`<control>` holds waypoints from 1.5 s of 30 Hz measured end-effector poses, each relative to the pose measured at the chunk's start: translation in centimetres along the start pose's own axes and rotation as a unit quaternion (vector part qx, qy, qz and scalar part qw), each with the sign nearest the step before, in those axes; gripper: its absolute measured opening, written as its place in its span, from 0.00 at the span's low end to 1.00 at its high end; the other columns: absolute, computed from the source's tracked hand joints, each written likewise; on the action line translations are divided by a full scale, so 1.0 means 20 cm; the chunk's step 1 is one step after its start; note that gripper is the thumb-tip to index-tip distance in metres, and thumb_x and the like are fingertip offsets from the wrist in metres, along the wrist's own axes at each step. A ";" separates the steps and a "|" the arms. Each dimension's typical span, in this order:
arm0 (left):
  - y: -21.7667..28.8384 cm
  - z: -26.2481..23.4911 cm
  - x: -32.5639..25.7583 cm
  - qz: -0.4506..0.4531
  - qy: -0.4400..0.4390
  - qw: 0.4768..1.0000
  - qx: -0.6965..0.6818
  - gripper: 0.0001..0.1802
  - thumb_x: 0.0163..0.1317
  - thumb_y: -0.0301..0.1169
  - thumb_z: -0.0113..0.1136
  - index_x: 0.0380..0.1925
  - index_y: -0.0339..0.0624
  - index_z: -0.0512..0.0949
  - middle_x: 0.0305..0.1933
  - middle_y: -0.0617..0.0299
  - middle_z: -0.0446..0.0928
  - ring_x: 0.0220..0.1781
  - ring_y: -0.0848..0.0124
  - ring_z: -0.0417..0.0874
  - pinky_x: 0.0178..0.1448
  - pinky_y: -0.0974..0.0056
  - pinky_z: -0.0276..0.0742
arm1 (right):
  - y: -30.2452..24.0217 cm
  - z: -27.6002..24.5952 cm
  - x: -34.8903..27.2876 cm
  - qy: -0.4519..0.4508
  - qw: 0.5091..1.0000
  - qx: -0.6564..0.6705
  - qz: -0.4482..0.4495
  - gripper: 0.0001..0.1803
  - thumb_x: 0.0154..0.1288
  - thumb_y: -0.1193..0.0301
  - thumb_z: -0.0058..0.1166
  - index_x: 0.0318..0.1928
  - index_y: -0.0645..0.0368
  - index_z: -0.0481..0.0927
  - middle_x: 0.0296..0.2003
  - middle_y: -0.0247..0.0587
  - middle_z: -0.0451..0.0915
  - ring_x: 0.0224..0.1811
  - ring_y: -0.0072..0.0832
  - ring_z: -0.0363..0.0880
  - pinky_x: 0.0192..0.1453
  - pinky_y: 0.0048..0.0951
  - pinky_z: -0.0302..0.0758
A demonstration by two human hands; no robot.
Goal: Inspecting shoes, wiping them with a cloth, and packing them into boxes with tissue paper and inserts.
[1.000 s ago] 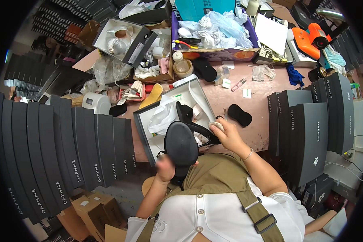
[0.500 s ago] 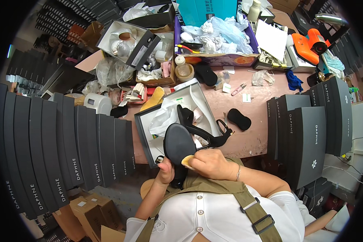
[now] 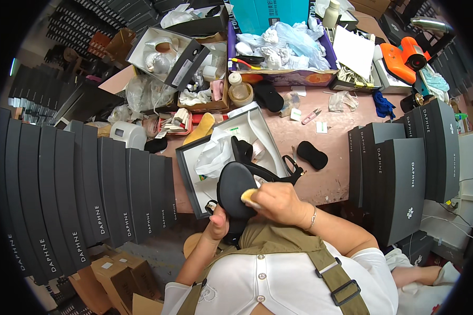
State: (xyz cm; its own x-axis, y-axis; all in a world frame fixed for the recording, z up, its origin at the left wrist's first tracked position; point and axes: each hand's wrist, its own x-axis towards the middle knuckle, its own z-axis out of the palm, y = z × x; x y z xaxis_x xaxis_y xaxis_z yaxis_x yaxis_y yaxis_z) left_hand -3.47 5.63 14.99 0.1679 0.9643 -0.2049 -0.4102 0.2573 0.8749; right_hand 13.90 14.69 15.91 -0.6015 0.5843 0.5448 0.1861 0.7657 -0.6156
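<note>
My left hand is closed around a black sandal, whose smooth sole faces up toward me. Against the right edge of that sole, my right hand pinches a small yellow sponge. Just beyond lies an open grey shoe box with white tissue paper inside. A second black sandal rests in it, its ankle strap hanging over the right side. Right of the box is a black shaped pad on the pink tabletop.
Rows of dark shoe boxes stand at left and right. Across the back are a purple carton of crumpled plastic, a lidless bottle jar, pink thread snips and an orange device. A person's arm shows at lower right.
My right hand and the sponge have moved slightly up along the sole's right edge. The sandal has shifted slightly to the right. At lower right, the other person's arm has moved.
</note>
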 end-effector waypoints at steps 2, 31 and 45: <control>-0.01 -0.03 0.01 -0.040 -0.056 0.997 -0.020 0.67 0.37 0.79 0.44 0.65 0.31 0.52 0.62 0.52 0.65 0.56 0.64 0.74 0.60 0.59 0.72 | 0.08 0.00 0.06 0.006 0.999 0.011 0.037 0.10 0.54 0.69 0.62 0.29 0.57 0.72 0.22 0.39 0.71 0.21 0.35 0.74 0.24 0.33 0.70; 0.01 -0.03 0.03 -0.013 -0.022 0.997 -0.067 0.68 0.35 0.78 0.46 0.66 0.33 0.49 0.62 0.48 0.64 0.58 0.56 0.74 0.56 0.46 0.77 | 0.37 0.00 -0.20 0.112 0.884 0.206 0.404 0.09 0.65 0.69 0.54 0.35 0.63 0.76 0.24 0.36 0.76 0.27 0.18 0.69 0.33 0.24 0.69; 0.00 -0.06 0.02 -0.014 -0.035 0.995 0.097 0.67 0.31 0.76 0.58 0.63 0.32 0.58 0.59 0.52 0.68 0.59 0.63 0.72 0.63 0.57 0.68 | -0.14 -0.10 0.06 -0.096 0.995 0.006 -0.035 0.06 0.56 0.68 0.53 0.34 0.54 0.75 0.24 0.35 0.73 0.26 0.34 0.77 0.24 0.31 0.73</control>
State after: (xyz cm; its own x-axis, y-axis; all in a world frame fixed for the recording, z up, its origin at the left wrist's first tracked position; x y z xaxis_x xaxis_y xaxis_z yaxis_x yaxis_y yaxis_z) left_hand -4.44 6.02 14.41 0.2409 0.9487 -0.2047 -0.2244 0.2596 0.9393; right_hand 14.18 13.73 19.49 -0.7498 0.4667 0.4690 0.1304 0.7991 -0.5869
